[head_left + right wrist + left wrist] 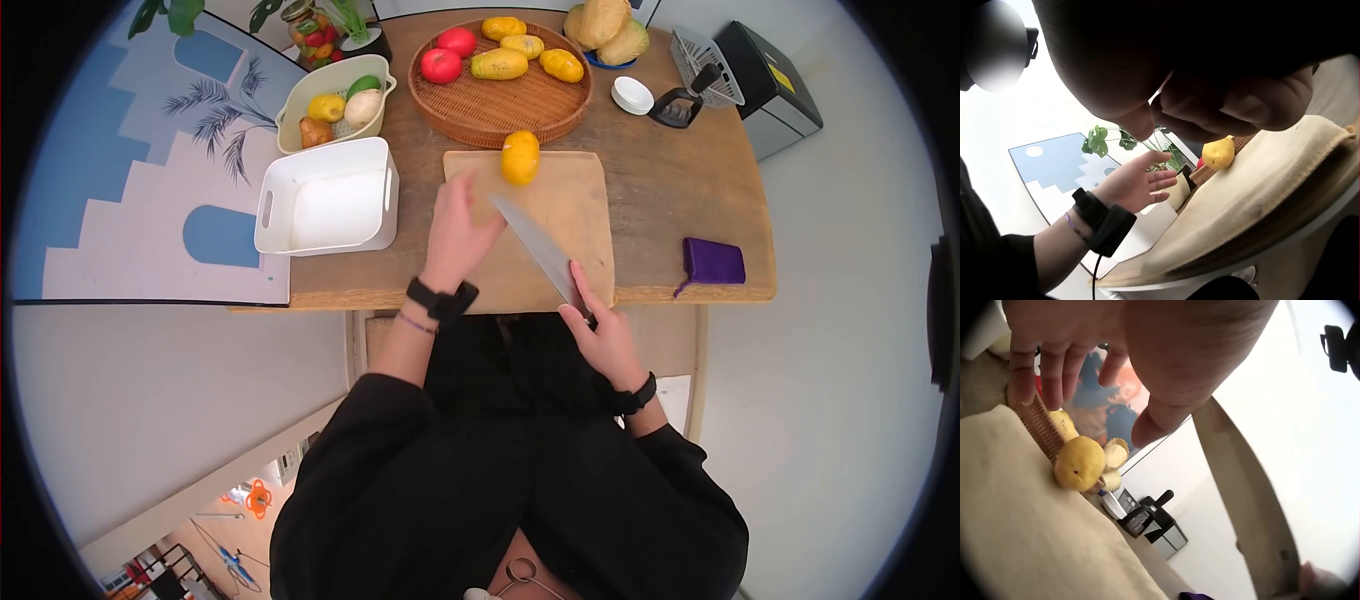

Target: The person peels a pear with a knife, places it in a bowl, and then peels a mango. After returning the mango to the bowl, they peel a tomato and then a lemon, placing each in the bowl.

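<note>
My right hand (612, 345) grips a kitchen knife (540, 245) by its handle, the broad blade slanting up and left over the wooden cutting board (580, 215). To the left of the blade, my left hand (460, 235) hovers over the board with loosely spread fingers and nothing in them. Its fingers (1054, 372) hang apart in the left wrist view. An oval yellow fruit (520, 158) lies at the board's far edge, beyond both hands; the left wrist view shows its rounded end (1080, 464) close up. Curled fingers (1254, 106) hide the knife in the right wrist view.
Behind the board stands a round wicker tray (470, 110) with red and yellow produce. At left are a white bin (320, 205) and a cream colander (290, 110) with produce. A white bowl (632, 95), a black-handled tool (680, 105) and a purple pouch (714, 262) lie at right.
</note>
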Motion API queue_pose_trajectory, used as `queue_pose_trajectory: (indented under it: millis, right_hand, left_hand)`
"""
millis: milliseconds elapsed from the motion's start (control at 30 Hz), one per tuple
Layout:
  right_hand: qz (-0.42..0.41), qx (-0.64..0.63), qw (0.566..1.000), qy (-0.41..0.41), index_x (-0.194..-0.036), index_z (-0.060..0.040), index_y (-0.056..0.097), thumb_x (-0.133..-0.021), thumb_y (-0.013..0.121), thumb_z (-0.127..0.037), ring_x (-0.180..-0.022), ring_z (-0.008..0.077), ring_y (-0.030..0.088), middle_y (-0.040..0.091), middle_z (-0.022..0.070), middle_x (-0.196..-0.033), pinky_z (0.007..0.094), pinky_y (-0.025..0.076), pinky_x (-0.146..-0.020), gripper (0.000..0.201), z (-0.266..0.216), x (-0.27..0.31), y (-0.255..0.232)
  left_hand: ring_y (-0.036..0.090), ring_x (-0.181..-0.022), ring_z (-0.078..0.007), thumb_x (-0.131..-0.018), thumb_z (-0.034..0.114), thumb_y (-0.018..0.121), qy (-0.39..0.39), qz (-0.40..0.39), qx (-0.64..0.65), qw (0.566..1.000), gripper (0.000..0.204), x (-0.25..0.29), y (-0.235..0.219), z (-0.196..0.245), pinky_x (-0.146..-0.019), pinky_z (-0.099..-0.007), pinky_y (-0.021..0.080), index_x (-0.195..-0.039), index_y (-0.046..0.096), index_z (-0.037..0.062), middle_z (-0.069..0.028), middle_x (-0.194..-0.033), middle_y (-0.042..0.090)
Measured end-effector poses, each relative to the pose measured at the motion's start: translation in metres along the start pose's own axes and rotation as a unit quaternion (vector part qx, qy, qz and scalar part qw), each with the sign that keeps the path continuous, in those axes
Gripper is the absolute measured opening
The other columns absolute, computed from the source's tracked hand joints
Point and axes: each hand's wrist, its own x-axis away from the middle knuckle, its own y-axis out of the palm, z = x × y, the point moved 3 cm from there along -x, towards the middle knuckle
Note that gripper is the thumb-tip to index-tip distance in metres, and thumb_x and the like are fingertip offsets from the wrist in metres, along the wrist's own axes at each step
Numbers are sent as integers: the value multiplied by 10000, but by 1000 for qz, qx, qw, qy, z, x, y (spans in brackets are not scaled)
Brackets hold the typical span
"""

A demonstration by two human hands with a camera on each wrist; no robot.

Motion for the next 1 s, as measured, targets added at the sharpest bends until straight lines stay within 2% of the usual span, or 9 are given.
queue_pose_trajectory:
  millis: [33,167,267,333,567,633,767,833,1000]
  right_hand:
    - [-5,17,1000,20,-1574,-256,449,-982,707,-285,-862,373,746,740,227,-923,393,580,-743,646,0,1,-5]
    - [37,20,999,7,-1583,-258,439,-984,698,-241,-654,285,676,735,215,-949,340,545,-688,652,8,3,-15]
    - [39,33,998,46,-1583,-258,434,-985,702,-279,-844,378,744,738,229,-898,400,580,-733,656,7,11,-27]
    - [48,29,996,63,-1584,-260,433,-984,702,-277,-835,379,743,737,228,-895,400,580,-732,658,13,17,-32]
    - [79,31,992,97,-1587,-266,429,-997,682,-279,-792,388,731,738,224,-898,408,571,-709,643,42,21,-36]
    - [75,32,991,101,-1587,-264,428,-1000,677,-279,-793,390,730,737,228,-903,410,569,-707,637,40,18,-38]
    - [84,19,993,77,-1582,-255,436,-999,678,-270,-809,383,731,739,223,-936,406,567,-716,631,27,10,-38]
    - [83,12,995,48,-1580,-251,440,-993,687,-266,-812,374,732,742,217,-965,399,568,-724,637,19,7,-36]
    - [40,-23,999,-18,-1570,-238,457,-974,715,-256,-833,345,737,747,190,-1062,378,572,-748,650,1,1,-29]
  left_hand:
    - [593,-1195,-394,-852,177,786,113,4,-124,986,620,-14,4,9,-1004,-462,491,-1386,500,44,-225,-1293,597]
    - [508,-1305,-411,-803,180,798,160,-11,-252,954,696,-62,36,23,-1069,-492,424,-1440,522,130,-245,-1350,565]
    - [500,-1340,-364,-760,197,819,313,-111,-300,894,717,-84,70,25,-1071,-482,407,-1424,549,175,-210,-1400,553]
    - [494,-1348,-341,-751,164,801,291,-238,-303,876,685,-88,75,27,-1064,-466,396,-1398,574,168,-177,-1396,561]
    - [556,-1258,-327,-779,152,784,205,-273,-277,898,644,-72,57,24,-1029,-452,437,-1388,574,153,-141,-1253,600]
    - [603,-1167,-353,-768,145,804,208,-286,-365,861,687,-60,55,12,-997,-454,485,-1403,544,137,-153,-1196,602]
    - [621,-1142,-383,-782,132,799,168,-286,-315,889,670,-46,42,0,-1000,-462,509,-1395,528,102,-189,-1212,613]
    - [619,-1158,-391,-793,134,812,146,-181,-175,957,645,-41,28,13,-1026,-457,500,-1365,526,58,-203,-1225,629]
    - [642,-1163,-368,-763,141,871,158,-114,-148,970,671,-5,2,45,-978,-422,531,-1342,546,43,-188,-1266,646]
